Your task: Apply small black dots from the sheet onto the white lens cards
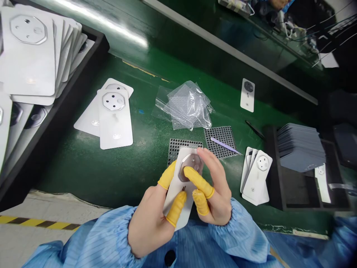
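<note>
A white rounded plate (178, 201) with an octagonal socket recess is held tilted in front of me. My left hand (156, 212) grips its left side, a yellow-cotted thumb lying on its face. My right hand (213, 188) is at the right side, its yellow-cotted index fingertip pressed into the recess and other fingers at the edge. Just behind the plate lies a sheet of small black dots (178, 143). Beside it, purple tweezers (224, 145) rest on a second dotted sheet (220, 132).
Clear plastic sheets (189, 106) lie mid-table. White plates (115, 126) lie at left, beside a black tray (83, 70) of plates. More plates (255, 178) are at right, near dark tweezers (255, 129) and a black box (304, 208) holding grey pieces (301, 149). One plate (247, 96) lies farther back.
</note>
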### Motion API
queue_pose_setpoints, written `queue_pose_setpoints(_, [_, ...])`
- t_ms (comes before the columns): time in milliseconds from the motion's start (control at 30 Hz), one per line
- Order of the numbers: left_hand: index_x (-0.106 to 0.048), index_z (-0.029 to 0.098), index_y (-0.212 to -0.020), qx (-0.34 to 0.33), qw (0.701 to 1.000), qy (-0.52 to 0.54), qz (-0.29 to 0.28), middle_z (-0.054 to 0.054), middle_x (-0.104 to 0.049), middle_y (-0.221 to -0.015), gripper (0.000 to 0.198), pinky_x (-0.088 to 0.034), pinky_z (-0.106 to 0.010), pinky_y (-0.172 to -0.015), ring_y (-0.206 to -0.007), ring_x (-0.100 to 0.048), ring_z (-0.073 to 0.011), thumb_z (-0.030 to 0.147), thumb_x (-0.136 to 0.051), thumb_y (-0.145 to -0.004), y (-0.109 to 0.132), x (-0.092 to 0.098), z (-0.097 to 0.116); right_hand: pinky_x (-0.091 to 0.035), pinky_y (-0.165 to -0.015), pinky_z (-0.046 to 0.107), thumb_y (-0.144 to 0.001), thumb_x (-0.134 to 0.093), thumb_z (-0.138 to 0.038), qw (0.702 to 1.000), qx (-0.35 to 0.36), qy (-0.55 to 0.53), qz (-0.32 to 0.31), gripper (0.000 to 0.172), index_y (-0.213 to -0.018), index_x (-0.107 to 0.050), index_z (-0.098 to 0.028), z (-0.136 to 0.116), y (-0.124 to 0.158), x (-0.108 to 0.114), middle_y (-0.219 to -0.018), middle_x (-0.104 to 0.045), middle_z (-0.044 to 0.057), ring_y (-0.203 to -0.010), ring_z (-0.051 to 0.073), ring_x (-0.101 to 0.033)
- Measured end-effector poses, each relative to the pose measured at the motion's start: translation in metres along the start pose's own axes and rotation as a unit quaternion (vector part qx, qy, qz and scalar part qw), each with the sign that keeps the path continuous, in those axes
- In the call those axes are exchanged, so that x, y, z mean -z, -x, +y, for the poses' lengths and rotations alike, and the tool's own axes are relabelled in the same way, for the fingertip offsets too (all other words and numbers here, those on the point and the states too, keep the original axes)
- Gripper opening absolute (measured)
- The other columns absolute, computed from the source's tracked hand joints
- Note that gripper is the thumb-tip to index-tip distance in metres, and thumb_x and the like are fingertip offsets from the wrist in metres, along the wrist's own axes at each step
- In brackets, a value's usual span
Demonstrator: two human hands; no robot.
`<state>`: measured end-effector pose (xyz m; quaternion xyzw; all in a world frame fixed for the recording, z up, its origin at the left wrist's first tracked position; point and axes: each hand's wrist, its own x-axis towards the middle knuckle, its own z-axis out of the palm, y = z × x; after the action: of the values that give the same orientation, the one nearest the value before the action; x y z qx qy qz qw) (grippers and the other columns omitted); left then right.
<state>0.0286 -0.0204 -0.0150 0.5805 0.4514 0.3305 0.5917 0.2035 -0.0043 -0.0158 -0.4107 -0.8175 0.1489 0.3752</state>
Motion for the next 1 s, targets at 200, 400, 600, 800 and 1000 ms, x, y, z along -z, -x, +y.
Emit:
queue_pose_setpoints(200, [-0.043,0.025,-0.138,0.002,0.999,-0.025,0.025,-0.005,-0.074,-0.103,0.065,-0.058,-0.025,-0.060,-0.072,-0.071,-0.0198,0.008,-0.060,-0.078,-0.001,0.002,-0.007,-0.039,-0.107,0.062,-0.092,-0.045,-0.020,0.995,-0.014,0.079,-0.050,0.053,-0.144,-0.040,-0.012,-0.001,0.010,-0.011,-0.159,-0.021,0.014,-0.142,0.040,-0.027])
queue_pose_setpoints(400, [-0.038,0.028,-0.143,0.039,0.990,0.133,0.018,-0.006,-0.071,-0.114,0.062,-0.059,-0.026,-0.071,-0.086,-0.071,-0.0202,0.017,-0.060,-0.087,-0.004,-0.002,-0.002,-0.039,-0.109,0.061,-0.093,-0.043,-0.017,0.998,-0.037,-0.057,0.009,0.048,-0.141,-0.045,-0.019,0.004,0.007,-0.008,-0.152,-0.037,0.010,-0.137,0.034,-0.039])
queue_pose_setpoints(600, [-0.044,0.028,-0.137,0.080,0.970,0.229,0.008,-0.006,-0.070,-0.114,0.054,-0.059,-0.026,-0.072,-0.084,-0.070,-0.0180,0.022,-0.063,-0.087,-0.007,-0.002,0.010,-0.043,-0.107,0.059,-0.095,-0.041,-0.019,0.992,-0.059,-0.087,0.070,0.041,-0.134,-0.054,-0.021,0.001,-0.001,0.001,-0.144,-0.049,0.009,-0.131,0.032,-0.048])
queue_pose_setpoints(800, [-0.058,0.019,-0.117,0.120,0.941,0.315,-0.030,-0.005,-0.072,-0.090,0.037,-0.055,-0.020,-0.060,-0.069,-0.064,-0.0129,0.027,-0.070,-0.083,-0.019,0.007,0.017,-0.057,-0.094,0.045,-0.086,-0.057,-0.005,0.959,-0.206,-0.132,0.145,0.051,-0.131,-0.056,-0.029,0.000,0.000,-0.009,-0.131,-0.060,0.007,-0.117,0.024,-0.060])
queue_pose_setpoints(1000, [-0.070,0.013,-0.085,0.156,0.947,0.281,-0.012,-0.002,-0.065,-0.065,0.027,-0.046,-0.018,-0.045,-0.050,-0.055,-0.0091,0.039,-0.072,-0.079,-0.028,0.014,0.016,-0.061,-0.087,0.039,-0.084,-0.058,-0.001,0.963,-0.183,-0.142,0.135,0.049,-0.125,-0.061,-0.028,-0.008,-0.002,-0.011,-0.123,-0.064,0.006,-0.110,0.022,-0.064])
